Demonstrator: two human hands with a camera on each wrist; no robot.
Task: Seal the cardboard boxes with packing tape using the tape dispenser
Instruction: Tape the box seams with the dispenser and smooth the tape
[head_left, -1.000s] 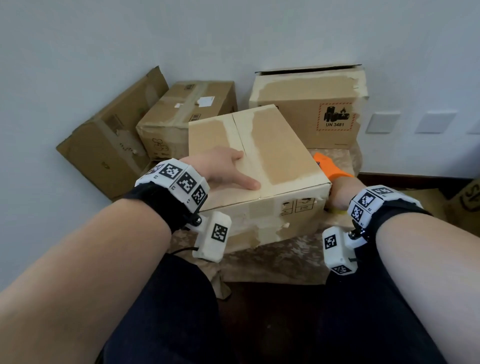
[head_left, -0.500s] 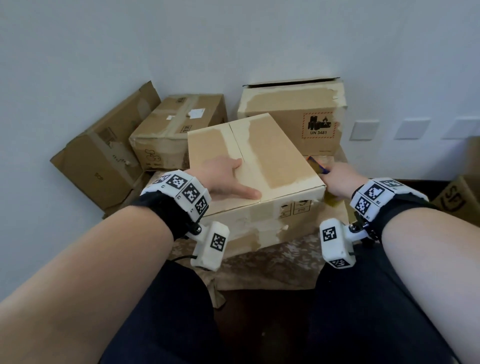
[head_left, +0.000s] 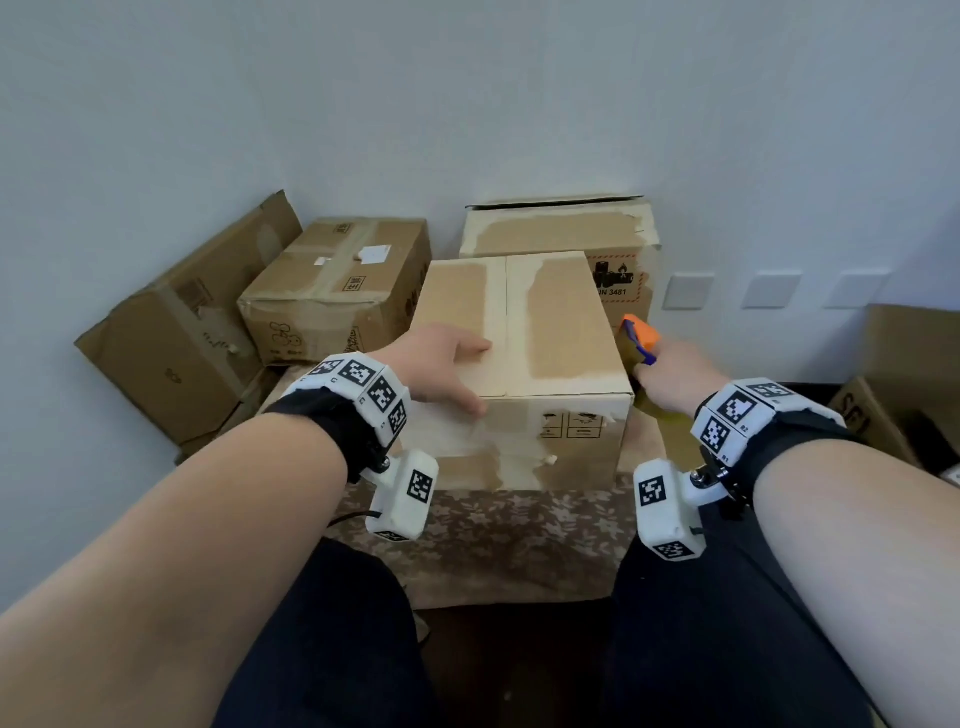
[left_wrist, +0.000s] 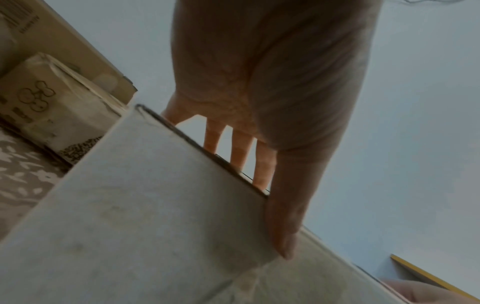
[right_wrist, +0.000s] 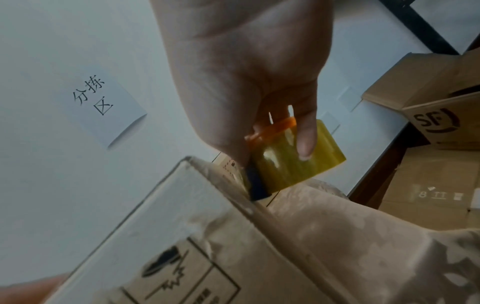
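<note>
The cardboard box (head_left: 519, 364) sits at frame centre on a patterned cloth (head_left: 498, 540), its centre seam untaped. Left hand (head_left: 441, 364), fingers extended flat, presses the top flaps. At 3 o'clock of the box, right hand (head_left: 670, 379) grips the tape dispenser (head_left: 639, 338). Step: positioning. Next: probably bring the dispenser to the seam's end, then draw tape along it.

Middle box (head_left: 524, 332) sits on the tabletop (head_left: 498, 540); two boxes (head_left: 332, 291) at ten o'clock, another (head_left: 566, 228) behind at twelve.
</note>
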